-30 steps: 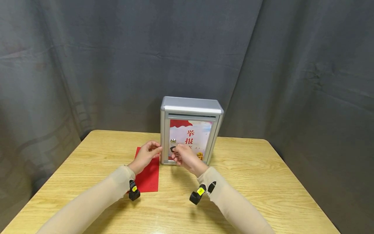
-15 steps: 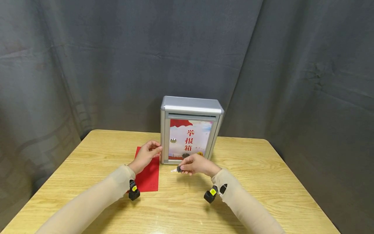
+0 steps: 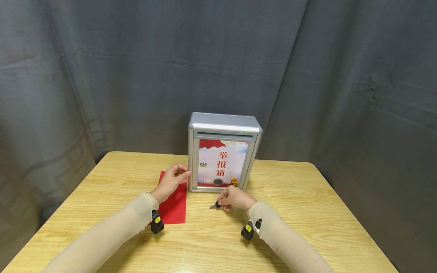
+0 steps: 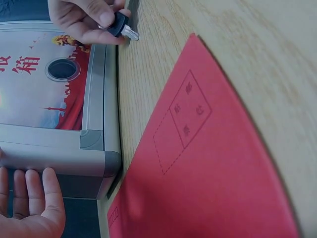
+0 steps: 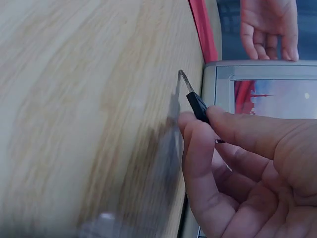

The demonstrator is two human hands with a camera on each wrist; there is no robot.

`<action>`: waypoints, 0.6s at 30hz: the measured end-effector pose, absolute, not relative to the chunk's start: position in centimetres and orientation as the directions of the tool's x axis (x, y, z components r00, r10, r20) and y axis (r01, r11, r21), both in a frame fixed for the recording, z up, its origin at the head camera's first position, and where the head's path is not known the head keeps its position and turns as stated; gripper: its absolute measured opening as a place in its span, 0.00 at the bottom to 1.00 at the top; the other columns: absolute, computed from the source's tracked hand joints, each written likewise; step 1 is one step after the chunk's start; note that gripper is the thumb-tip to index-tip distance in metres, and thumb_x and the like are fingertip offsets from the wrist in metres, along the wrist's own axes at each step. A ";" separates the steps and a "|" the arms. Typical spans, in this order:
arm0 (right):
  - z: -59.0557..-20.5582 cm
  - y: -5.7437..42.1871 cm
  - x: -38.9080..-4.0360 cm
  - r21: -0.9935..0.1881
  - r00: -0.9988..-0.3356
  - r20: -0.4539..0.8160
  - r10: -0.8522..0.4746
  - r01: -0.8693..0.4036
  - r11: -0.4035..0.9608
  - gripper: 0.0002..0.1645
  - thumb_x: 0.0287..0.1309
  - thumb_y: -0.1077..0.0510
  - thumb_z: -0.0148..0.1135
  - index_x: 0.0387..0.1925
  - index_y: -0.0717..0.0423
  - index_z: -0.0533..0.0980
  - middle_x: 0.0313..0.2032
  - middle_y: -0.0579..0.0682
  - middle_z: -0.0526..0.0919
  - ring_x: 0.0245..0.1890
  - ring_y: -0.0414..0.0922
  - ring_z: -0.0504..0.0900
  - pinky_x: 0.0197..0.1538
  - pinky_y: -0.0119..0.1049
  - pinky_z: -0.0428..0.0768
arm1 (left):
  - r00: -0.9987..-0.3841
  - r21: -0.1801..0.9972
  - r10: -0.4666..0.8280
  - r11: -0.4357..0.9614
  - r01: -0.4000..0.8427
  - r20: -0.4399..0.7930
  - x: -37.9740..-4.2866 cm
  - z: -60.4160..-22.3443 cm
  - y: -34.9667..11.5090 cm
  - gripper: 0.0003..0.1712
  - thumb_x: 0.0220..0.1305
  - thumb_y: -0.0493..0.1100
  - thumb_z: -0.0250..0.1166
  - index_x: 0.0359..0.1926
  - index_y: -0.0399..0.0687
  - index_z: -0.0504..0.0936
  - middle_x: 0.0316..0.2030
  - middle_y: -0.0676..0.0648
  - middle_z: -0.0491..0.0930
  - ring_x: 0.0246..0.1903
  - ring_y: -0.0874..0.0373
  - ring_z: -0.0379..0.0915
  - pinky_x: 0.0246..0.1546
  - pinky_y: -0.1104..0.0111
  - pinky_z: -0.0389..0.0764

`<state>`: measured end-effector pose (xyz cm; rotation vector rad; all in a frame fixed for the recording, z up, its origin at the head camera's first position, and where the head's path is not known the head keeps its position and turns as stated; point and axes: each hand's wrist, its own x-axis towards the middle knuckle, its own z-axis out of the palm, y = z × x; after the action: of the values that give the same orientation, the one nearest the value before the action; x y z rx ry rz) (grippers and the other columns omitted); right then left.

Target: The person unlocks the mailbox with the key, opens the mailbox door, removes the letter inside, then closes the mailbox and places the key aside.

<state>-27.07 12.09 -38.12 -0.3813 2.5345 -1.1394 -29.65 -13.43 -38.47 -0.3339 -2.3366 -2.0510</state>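
A silver metal box (image 3: 225,122) with a slot near its top and a printed front panel stands upright on the table. Its round lock (image 3: 203,164) sits at the panel's left side. My left hand (image 3: 169,183) rests its fairly straight fingertips against the box's left side, as the left wrist view (image 4: 34,203) also shows. In front of the box, low over the table, my right hand (image 3: 235,198) pinches a black-headed key (image 3: 216,206) between thumb and forefinger. The key's metal blade points left, and its tip is at or near the tabletop in the right wrist view.
Under the left forearm and hand lies a red envelope (image 3: 174,206), flat on the wooden table (image 3: 300,212), left of the box. A grey curtain (image 3: 218,68) hangs behind the table. Each wrist wears a small black camera.
My right hand has drawn the key away from the lock area, down and toward the table in front of the box. The left hand has stayed against the box's side.
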 end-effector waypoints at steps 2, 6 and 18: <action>-38.1 12.1 -27.0 -0.740 -0.915 -0.176 -0.363 -0.120 0.661 0.03 0.59 0.67 0.63 0.31 0.65 0.79 0.20 0.51 0.81 0.18 0.39 0.76 0.25 0.31 0.82 | -0.978 0.979 0.149 0.116 0.166 0.148 -29.6 -38.4 -13.4 0.18 0.68 0.42 0.60 0.54 0.39 0.70 0.47 0.42 0.72 0.47 0.50 0.71 0.56 0.55 0.78; -38.2 12.2 -26.8 -0.709 -0.926 -0.148 -0.348 -0.145 0.690 0.06 0.57 0.67 0.64 0.27 0.63 0.75 0.21 0.52 0.81 0.19 0.39 0.77 0.26 0.32 0.83 | -0.979 0.980 0.145 0.118 0.159 0.142 -29.6 -38.5 -13.4 0.18 0.68 0.43 0.61 0.54 0.40 0.70 0.47 0.42 0.72 0.48 0.50 0.71 0.57 0.54 0.78; -38.6 12.2 -26.9 -0.529 -0.934 -0.112 -0.340 -0.234 0.816 0.15 0.57 0.61 0.67 0.19 0.55 0.73 0.17 0.46 0.78 0.15 0.37 0.71 0.19 0.26 0.68 | -0.978 0.980 0.149 0.114 0.163 0.145 -29.9 -38.8 -13.5 0.19 0.68 0.44 0.61 0.54 0.39 0.69 0.48 0.41 0.72 0.49 0.49 0.71 0.58 0.52 0.76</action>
<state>-26.88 12.17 -38.58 -0.4474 2.7992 -0.7763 -29.85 -13.46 -38.78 -0.3274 -2.3368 -2.0590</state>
